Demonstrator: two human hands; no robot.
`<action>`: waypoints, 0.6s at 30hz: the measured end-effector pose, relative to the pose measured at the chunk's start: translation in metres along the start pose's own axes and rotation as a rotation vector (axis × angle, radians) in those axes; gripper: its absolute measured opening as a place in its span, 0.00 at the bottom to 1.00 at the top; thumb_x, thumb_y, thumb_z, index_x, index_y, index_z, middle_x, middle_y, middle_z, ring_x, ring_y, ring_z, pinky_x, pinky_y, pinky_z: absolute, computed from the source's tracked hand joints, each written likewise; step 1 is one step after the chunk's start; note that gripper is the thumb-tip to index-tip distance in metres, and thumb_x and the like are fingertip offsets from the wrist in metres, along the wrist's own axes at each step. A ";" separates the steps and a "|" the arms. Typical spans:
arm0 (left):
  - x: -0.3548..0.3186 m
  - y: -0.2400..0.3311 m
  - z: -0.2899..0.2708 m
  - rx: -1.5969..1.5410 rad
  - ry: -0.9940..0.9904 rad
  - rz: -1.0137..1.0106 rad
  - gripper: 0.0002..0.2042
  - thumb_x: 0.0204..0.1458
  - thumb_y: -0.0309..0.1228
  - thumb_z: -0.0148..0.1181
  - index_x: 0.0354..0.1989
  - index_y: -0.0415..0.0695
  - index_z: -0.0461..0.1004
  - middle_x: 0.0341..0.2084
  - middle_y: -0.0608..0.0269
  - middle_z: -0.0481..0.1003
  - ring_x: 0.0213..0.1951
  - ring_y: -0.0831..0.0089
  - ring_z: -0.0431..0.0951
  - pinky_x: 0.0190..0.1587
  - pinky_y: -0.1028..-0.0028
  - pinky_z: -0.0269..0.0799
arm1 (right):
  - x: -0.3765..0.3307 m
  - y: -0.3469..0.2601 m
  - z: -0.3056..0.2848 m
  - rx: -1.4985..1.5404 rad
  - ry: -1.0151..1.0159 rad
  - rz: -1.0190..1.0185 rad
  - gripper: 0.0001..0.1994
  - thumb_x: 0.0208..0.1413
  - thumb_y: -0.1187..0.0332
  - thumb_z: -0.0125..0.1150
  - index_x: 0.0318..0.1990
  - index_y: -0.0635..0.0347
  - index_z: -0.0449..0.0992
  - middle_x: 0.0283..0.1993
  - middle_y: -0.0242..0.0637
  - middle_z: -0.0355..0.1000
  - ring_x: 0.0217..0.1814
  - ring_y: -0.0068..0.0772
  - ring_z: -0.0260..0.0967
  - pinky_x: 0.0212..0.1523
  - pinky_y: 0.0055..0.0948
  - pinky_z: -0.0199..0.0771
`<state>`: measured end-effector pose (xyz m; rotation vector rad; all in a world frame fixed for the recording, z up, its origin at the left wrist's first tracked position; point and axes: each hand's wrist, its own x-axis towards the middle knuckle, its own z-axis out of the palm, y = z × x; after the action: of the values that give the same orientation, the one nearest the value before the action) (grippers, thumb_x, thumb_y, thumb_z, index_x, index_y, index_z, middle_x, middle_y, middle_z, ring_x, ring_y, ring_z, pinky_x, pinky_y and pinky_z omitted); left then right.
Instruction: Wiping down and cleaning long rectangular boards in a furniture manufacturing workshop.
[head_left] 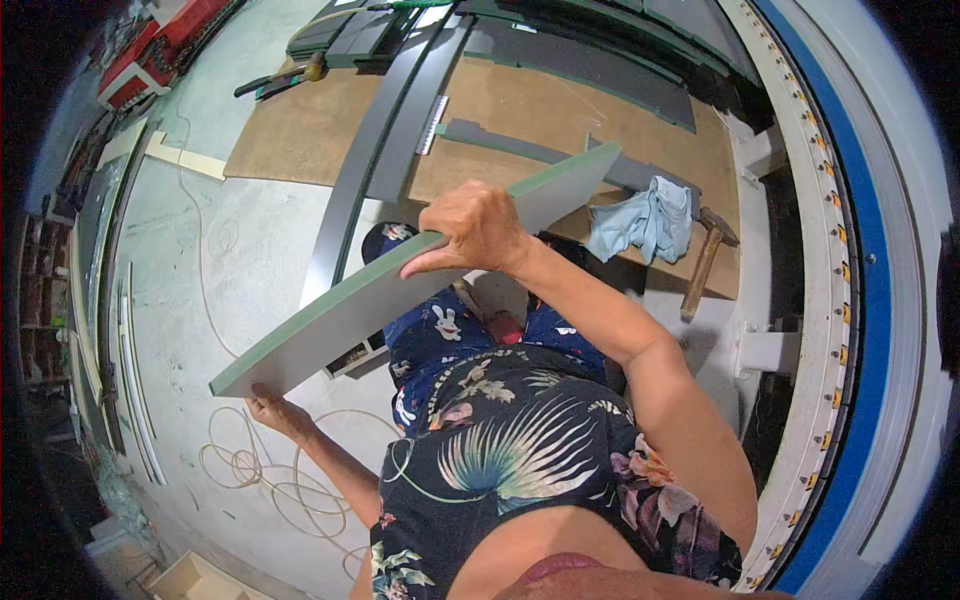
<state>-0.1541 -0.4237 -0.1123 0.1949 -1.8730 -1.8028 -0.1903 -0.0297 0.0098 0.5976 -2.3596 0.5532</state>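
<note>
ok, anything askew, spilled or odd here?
The thin pale hose or cord lies in loose, untidy loops on the floor at left; the light-blue cloth sits crumpled beside the hammer. No spill or damage visible.

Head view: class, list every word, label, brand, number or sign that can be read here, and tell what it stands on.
Readable text: none.
White strip beside a long gray bar: dark marks, too small to read.
Yellow-and-black marks along the right-hand frame: too small to make out.
Green-edged panel, held by left hand and right hand: no lettering visible.
</note>
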 end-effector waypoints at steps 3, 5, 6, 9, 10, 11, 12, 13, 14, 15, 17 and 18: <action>-0.001 0.006 0.019 0.004 0.110 0.006 0.22 0.55 0.47 0.52 0.38 0.36 0.69 0.30 0.64 0.68 0.32 0.73 0.66 0.36 0.73 0.63 | -0.004 0.006 -0.010 0.063 0.013 0.045 0.23 0.34 0.40 0.65 0.17 0.51 0.73 0.16 0.28 0.68 0.21 0.30 0.68 0.25 0.28 0.65; -0.008 0.001 0.013 -0.087 0.178 -0.049 0.20 0.56 0.44 0.51 0.39 0.35 0.70 0.33 0.61 0.70 0.34 0.72 0.68 0.38 0.72 0.65 | -0.005 0.017 -0.038 0.073 0.203 0.028 0.19 0.39 0.48 0.67 0.27 0.53 0.75 0.30 0.32 0.73 0.36 0.34 0.70 0.39 0.31 0.67; -0.010 -0.001 0.013 -0.088 0.157 -0.059 0.20 0.56 0.44 0.51 0.39 0.35 0.70 0.33 0.61 0.70 0.34 0.72 0.68 0.38 0.72 0.65 | -0.013 0.028 -0.052 0.061 0.268 0.151 0.18 0.41 0.52 0.66 0.31 0.55 0.75 0.37 0.34 0.72 0.42 0.37 0.68 0.45 0.33 0.65; -0.023 -0.011 -0.007 -0.060 0.183 -0.079 0.20 0.55 0.40 0.49 0.45 0.34 0.69 0.39 0.55 0.72 0.42 0.66 0.71 0.44 0.68 0.67 | -0.070 0.086 -0.094 -0.278 0.470 0.486 0.24 0.40 0.59 0.68 0.45 0.55 0.71 0.53 0.45 0.65 0.54 0.47 0.62 0.56 0.41 0.59; -0.016 -0.014 -0.001 -0.061 0.165 -0.090 0.20 0.55 0.40 0.49 0.45 0.34 0.69 0.39 0.55 0.72 0.42 0.66 0.71 0.44 0.68 0.67 | -0.098 0.096 -0.108 -0.436 0.367 0.713 0.31 0.37 0.56 0.69 0.52 0.53 0.66 0.58 0.49 0.57 0.58 0.52 0.57 0.57 0.44 0.57; -0.018 -0.011 -0.007 -0.108 0.216 -0.157 0.20 0.54 0.41 0.49 0.46 0.34 0.69 0.39 0.56 0.71 0.42 0.66 0.71 0.44 0.68 0.67 | -0.119 0.105 -0.114 -0.572 0.250 0.909 0.39 0.35 0.54 0.71 0.58 0.51 0.61 0.63 0.53 0.50 0.62 0.57 0.52 0.59 0.47 0.56; -0.014 -0.008 0.000 -0.158 0.232 -0.230 0.21 0.54 0.41 0.50 0.46 0.34 0.69 0.40 0.56 0.71 0.41 0.66 0.71 0.43 0.68 0.67 | -0.157 0.119 -0.121 -0.587 0.248 0.921 0.39 0.35 0.54 0.71 0.58 0.51 0.61 0.63 0.53 0.50 0.62 0.57 0.52 0.59 0.47 0.56; -0.012 -0.001 0.010 -0.140 0.179 -0.164 0.21 0.54 0.42 0.50 0.45 0.35 0.69 0.39 0.56 0.71 0.41 0.66 0.71 0.43 0.68 0.67 | -0.197 0.133 -0.120 -0.677 0.117 1.094 0.46 0.32 0.52 0.72 0.62 0.49 0.54 0.65 0.56 0.43 0.64 0.61 0.48 0.60 0.50 0.53; -0.013 -0.002 0.004 -0.137 0.199 -0.164 0.21 0.54 0.42 0.50 0.45 0.35 0.69 0.39 0.56 0.71 0.41 0.66 0.71 0.43 0.68 0.67 | -0.211 0.140 -0.113 -0.745 -0.027 1.241 0.54 0.28 0.49 0.74 0.65 0.47 0.47 0.67 0.59 0.36 0.65 0.66 0.44 0.61 0.53 0.51; -0.007 -0.003 0.006 -0.087 0.175 -0.143 0.22 0.54 0.42 0.49 0.47 0.35 0.68 0.42 0.53 0.71 0.43 0.63 0.71 0.45 0.65 0.67 | -0.214 0.138 -0.112 -0.745 -0.034 1.250 0.54 0.28 0.49 0.74 0.65 0.47 0.47 0.67 0.59 0.36 0.65 0.66 0.44 0.61 0.53 0.51; -0.002 -0.003 0.000 -0.030 0.177 -0.118 0.22 0.55 0.42 0.48 0.49 0.35 0.68 0.44 0.50 0.70 0.45 0.61 0.70 0.47 0.62 0.67 | -0.211 0.130 -0.106 -0.647 -0.188 1.414 0.59 0.25 0.45 0.74 0.67 0.44 0.43 0.68 0.61 0.29 0.66 0.70 0.41 0.62 0.56 0.47; 0.000 -0.002 -0.002 -0.039 0.175 -0.095 0.22 0.55 0.42 0.48 0.49 0.35 0.68 0.44 0.51 0.70 0.44 0.61 0.71 0.47 0.62 0.67 | -0.209 0.131 -0.105 -0.639 -0.195 1.408 0.59 0.25 0.45 0.74 0.67 0.44 0.43 0.68 0.61 0.29 0.66 0.70 0.41 0.62 0.56 0.47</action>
<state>-0.1537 -0.4258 -0.1146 0.4199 -1.7310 -1.8195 -0.0662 0.1878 -0.0851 -1.4383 -2.6057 0.2168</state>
